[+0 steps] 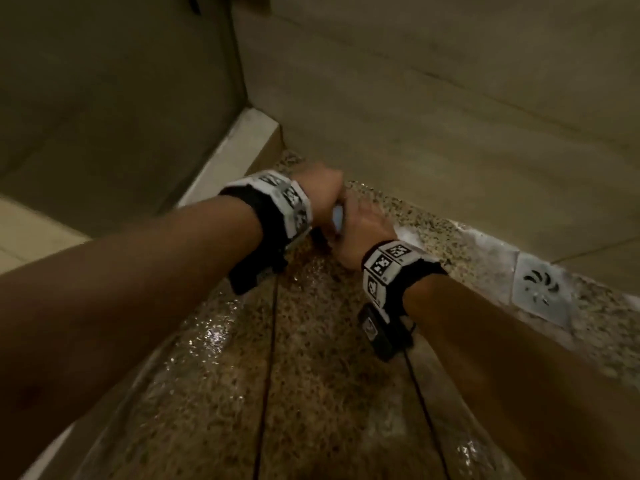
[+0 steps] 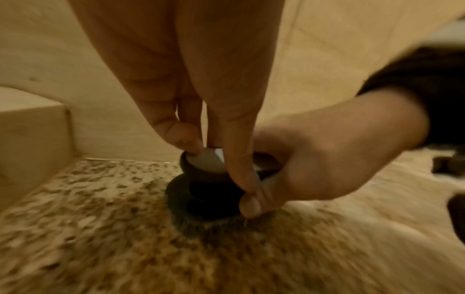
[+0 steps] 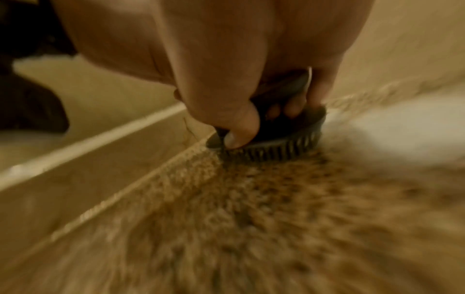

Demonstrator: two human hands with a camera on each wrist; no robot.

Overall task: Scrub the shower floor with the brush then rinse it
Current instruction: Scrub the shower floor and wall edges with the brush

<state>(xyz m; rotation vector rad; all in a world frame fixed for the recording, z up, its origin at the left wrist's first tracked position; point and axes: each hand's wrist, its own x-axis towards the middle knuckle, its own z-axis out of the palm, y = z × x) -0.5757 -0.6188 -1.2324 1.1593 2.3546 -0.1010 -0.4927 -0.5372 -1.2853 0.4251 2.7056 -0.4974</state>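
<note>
A round dark brush (image 2: 201, 201) with a pale cap on its knob stands bristles-down on the wet speckled shower floor (image 1: 329, 375), close to the corner. My left hand (image 2: 219, 175) comes from above and pinches the knob between thumb and a long finger. My right hand (image 3: 264, 123) grips the brush's body (image 3: 284, 137), thumb low on its rim, bristles pressed to the floor. In the head view both hands meet, left hand (image 1: 325, 199) and right hand (image 1: 360, 230), and they hide the brush except for a pale sliver.
A square metal drain (image 1: 542, 289) sits in the floor to the right, by the tiled wall (image 1: 450, 116). A pale raised curb (image 1: 235, 147) borders the floor on the left. Water glistens on the stone nearer me.
</note>
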